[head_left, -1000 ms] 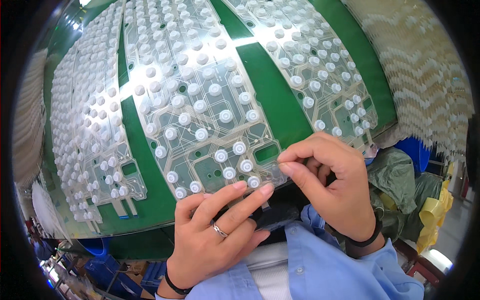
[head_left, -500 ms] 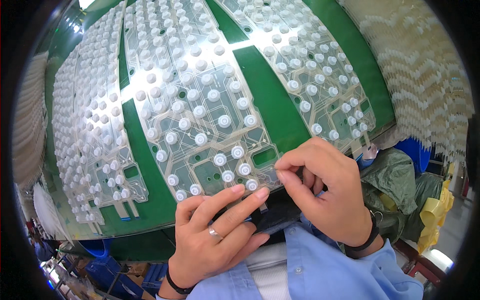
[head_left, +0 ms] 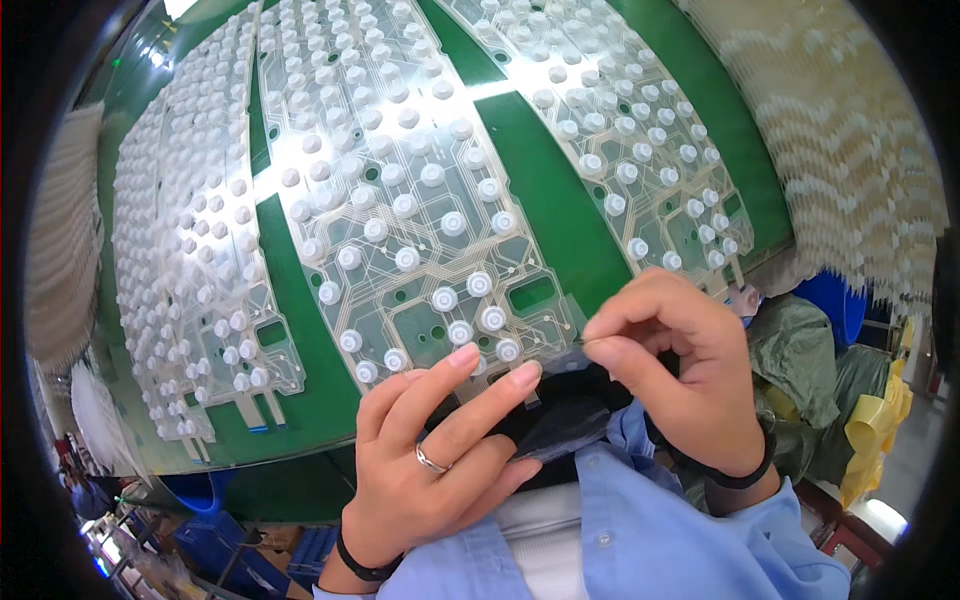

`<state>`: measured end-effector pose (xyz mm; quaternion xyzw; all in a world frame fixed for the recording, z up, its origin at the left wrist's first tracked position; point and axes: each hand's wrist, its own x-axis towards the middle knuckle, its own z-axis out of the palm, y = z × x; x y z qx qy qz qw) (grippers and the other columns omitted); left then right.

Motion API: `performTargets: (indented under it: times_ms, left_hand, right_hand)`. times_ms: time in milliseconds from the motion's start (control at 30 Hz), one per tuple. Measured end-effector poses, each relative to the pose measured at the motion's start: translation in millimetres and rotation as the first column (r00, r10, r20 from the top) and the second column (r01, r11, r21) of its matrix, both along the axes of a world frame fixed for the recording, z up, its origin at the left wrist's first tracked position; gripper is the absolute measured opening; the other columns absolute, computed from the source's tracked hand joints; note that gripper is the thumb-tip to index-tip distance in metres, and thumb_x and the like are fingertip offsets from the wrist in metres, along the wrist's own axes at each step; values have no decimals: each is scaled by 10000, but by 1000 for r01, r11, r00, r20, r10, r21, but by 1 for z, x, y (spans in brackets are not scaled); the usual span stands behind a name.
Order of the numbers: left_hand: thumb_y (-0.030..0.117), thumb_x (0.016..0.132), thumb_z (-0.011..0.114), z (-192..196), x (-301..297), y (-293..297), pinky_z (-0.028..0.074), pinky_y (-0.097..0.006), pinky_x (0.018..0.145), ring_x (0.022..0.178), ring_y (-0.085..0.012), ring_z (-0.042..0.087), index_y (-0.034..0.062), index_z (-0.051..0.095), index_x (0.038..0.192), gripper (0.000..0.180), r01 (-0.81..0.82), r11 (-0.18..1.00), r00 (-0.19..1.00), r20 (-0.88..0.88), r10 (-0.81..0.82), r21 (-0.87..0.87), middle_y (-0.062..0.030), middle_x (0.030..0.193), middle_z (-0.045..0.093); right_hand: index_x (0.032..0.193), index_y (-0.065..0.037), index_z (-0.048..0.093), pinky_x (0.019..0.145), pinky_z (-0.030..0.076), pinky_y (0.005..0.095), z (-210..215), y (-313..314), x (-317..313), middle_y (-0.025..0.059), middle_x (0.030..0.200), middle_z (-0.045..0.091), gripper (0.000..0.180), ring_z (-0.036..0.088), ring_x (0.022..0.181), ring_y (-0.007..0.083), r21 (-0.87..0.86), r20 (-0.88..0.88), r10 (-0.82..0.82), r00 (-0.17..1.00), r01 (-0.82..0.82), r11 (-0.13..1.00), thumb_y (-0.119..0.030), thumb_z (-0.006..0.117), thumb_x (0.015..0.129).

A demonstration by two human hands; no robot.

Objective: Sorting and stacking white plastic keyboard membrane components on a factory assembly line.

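Note:
A clear keyboard membrane sheet (head_left: 385,285) with printed traces and white rubber domes lies across the middle of the green table. My left hand (head_left: 430,450), with a ring on one finger, has its fingers spread, and two fingertips rest on the sheet's near edge beside the last domes. Thumb and forefinger of my right hand (head_left: 685,360) are pinched at the near right corner, on a thin transparent film (head_left: 570,358). The film slants between that pinch and the sheet's near edge. Where exactly it joins the sheet is hard to make out.
More membrane sheets lie left (head_left: 215,280) and right (head_left: 640,150) on the green table (head_left: 520,170). Dense stacks of pale sheets (head_left: 830,130) flank the table. A blue bin (head_left: 835,300), dark green plastic bags (head_left: 800,350) and yellow material (head_left: 875,430) are at the right.
My right hand has moved right and slightly down, and more of the transparent film shows between it and the sheet. My left hand stays at the near edge.

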<state>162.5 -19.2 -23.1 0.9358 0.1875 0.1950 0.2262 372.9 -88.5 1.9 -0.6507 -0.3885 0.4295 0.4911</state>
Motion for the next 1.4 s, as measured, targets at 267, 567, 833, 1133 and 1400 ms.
performTargets:
  times_ms: [267,567,833,1133,1400]
  left_hand:
    - [360,728,747,2,0,2,399,-401,934,1174,-281,566,153,603,666,260,10,1000,998,-58,-11,-21,-4,1180,674]
    - [374,722,749,1,0,1,398,-399,932,1168,-281,571,155,606,662,268,10,1000,998,-61,-12,-29,-5,1179,674]
    - [381,724,745,1,0,2,398,-400,932,1159,-281,574,152,602,652,279,17,1000,998,-53,-18,-23,-4,1173,676]
    - [386,738,726,1,3,-1,378,-391,927,1178,-268,540,160,599,669,269,28,999,997,-71,-27,18,-6,1229,648]
    - [371,717,735,3,4,-3,358,-393,905,1178,-257,523,164,588,681,256,2,1000,989,-146,3,29,-2,1277,618]
  right_hand:
    - [908,11,627,498,321,150,0,10,-1,3,820,570,50,472,616,-3,-56,194,85,977,-75,996,20,624,858]
    - [892,7,645,478,280,160,-2,11,-3,-12,809,570,41,409,572,-11,-67,231,61,971,-47,997,11,647,851]
    - [890,4,646,473,271,159,-2,12,-5,-17,803,574,40,398,563,-16,-85,244,40,969,-20,996,11,646,851]
    - [894,2,654,472,269,163,-2,12,-7,-7,802,569,64,395,552,-6,-76,294,38,955,-16,997,27,653,835]
    - [951,0,668,476,300,172,-5,6,-2,27,843,591,179,423,548,12,-27,311,80,947,-75,997,69,667,786]
